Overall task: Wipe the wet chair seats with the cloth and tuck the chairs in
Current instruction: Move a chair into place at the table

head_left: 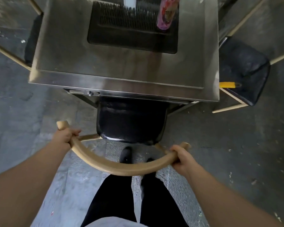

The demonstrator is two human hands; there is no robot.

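Note:
A chair with a black glossy seat point(131, 122) and a curved wooden backrest point(118, 167) stands right in front of me, its seat partly slid under the steel table point(125, 76). My left hand point(65, 136) grips the left end of the backrest rail. My right hand point(182, 158) grips its right end. A purple and red patterned cloth point(166, 12) lies on the far part of the table top, beside the dark grill insert point(131, 28).
Another black-seated wooden chair point(246, 74) stands at the table's right side, and part of a third chair point(31, 40) shows at the left. A yellow object point(228, 84) pokes out near the right corner. My legs and shoes point(126, 154) stand on the wet grey concrete floor.

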